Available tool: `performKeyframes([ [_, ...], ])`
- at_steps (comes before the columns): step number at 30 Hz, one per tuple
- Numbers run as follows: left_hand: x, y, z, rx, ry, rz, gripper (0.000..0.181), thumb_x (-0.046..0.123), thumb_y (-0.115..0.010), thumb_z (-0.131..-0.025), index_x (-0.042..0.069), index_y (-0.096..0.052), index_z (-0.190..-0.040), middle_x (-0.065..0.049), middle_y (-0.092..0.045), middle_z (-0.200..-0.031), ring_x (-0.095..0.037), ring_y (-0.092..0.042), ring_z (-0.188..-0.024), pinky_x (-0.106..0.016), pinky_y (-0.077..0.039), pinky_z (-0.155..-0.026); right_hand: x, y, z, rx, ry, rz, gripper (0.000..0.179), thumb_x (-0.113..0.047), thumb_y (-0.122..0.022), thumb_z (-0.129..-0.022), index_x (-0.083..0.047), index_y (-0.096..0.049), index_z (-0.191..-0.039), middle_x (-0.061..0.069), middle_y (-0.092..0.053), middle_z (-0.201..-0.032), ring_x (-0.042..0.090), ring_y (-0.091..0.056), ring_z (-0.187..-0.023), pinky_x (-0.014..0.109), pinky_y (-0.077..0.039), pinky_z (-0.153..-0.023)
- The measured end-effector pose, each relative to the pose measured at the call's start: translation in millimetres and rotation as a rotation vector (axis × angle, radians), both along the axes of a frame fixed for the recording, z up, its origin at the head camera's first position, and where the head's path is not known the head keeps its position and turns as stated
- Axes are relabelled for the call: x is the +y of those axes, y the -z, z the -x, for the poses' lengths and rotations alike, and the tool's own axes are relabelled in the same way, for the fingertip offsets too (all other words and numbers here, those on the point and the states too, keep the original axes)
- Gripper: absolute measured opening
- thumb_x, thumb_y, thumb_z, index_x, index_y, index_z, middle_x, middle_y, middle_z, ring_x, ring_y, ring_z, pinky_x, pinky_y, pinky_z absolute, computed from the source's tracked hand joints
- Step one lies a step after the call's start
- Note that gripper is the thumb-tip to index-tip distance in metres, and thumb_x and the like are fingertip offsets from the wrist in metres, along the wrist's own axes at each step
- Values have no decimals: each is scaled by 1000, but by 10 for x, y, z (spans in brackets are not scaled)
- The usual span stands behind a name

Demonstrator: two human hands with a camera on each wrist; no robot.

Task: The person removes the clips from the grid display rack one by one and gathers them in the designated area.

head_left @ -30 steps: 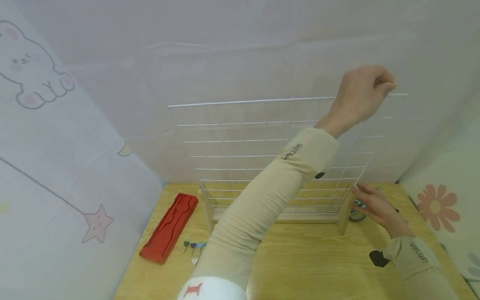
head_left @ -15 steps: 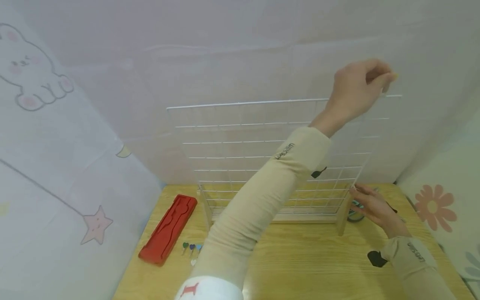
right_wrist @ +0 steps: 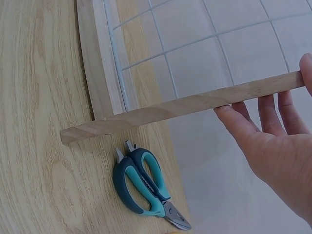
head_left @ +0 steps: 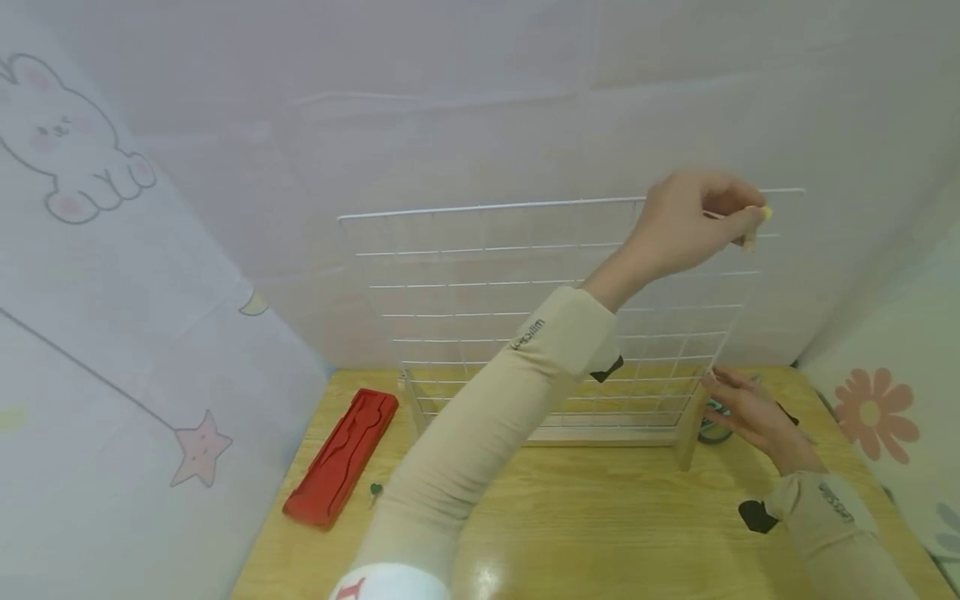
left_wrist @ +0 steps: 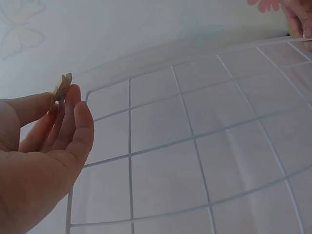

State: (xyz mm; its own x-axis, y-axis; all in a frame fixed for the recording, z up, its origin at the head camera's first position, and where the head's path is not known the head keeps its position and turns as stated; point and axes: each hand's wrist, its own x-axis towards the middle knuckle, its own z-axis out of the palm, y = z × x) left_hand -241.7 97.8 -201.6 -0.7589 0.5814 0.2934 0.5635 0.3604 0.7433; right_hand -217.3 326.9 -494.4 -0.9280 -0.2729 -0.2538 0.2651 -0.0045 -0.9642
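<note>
My left hand (head_left: 686,221) pinches a small wooden clothespin (head_left: 749,242) with a yellow tip, between thumb and fingers. It is in front of the upper right part of a white wire grid (head_left: 483,248). In the left wrist view the clothespin (left_wrist: 62,87) appears beside the grid's corner, apart from the wires. My right hand (head_left: 753,417) holds the wooden side post (right_wrist: 180,105) of the grid's stand, thumb on one side and fingers on the other. A clip with a green heart (head_left: 377,489) lies on the table, next to my left sleeve.
Kitchen scissors (right_wrist: 141,180) with teal and dark blue handles lie behind the right post. A red moulded tray (head_left: 341,458) lies on the left of the wooden table (head_left: 600,517). Pale printed cloth walls (head_left: 450,150) stand around the table.
My left hand has come down and slightly left, from above the grid's top bar to below it, with the clothespin. The left sleeve now covers more of the heart clips. My right hand stays put.
</note>
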Motion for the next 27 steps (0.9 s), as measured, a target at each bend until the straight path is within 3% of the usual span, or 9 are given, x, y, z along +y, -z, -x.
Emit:
performKeyframes([
  [7,-205,242,-16,-144,59,-66,17,15,-65,-93,8,-69,-107,3,-71,-86,-4,-67,-75,-15,-53,-65,-16,7,13,-4,3,4,82,-34,-44,-103,-3,16,-150,25,18,-154,-10,-55,-98,28,-48,-94],
  [14,-489,578,3,-287,104,-168,19,11,-64,-93,2,-67,-108,-5,-70,-88,-14,-69,-80,-22,-56,-70,-15,-3,6,-2,7,-24,82,-36,-43,-102,-3,16,-150,26,17,-154,-11,-52,-100,29,-47,-97],
  [17,-618,737,-4,-342,94,-206,18,11,-64,-93,1,-68,-107,-6,-69,-88,-18,-68,-80,-27,-57,-71,-18,-7,12,-3,5,-23,82,-36,-43,-102,-4,16,-150,25,18,-154,13,-46,-126,28,-47,-97],
  [20,-723,879,-13,-377,80,-249,17,9,-65,-92,0,-68,-105,-7,-68,-87,-19,-67,-79,-30,-58,-71,-22,-5,19,-1,0,-25,82,-37,-42,-103,-4,17,-149,25,18,-154,37,-15,-141,27,-47,-97],
  [22,-783,962,-17,-394,76,-270,16,8,-66,-91,-1,-68,-104,-7,-68,-87,-20,-67,-78,-33,-58,-71,-21,0,19,2,-2,-28,82,-37,-42,-103,-3,17,-149,25,18,-154,41,-3,-140,28,-47,-97],
  [27,-920,1149,-30,-434,60,-286,16,7,-65,-91,-1,-68,-105,-7,-67,-90,-21,-66,-81,-35,-58,-73,-21,8,18,5,-3,-27,83,-37,-42,-103,-2,18,-149,26,18,-154,42,-3,-140,27,-47,-96],
])
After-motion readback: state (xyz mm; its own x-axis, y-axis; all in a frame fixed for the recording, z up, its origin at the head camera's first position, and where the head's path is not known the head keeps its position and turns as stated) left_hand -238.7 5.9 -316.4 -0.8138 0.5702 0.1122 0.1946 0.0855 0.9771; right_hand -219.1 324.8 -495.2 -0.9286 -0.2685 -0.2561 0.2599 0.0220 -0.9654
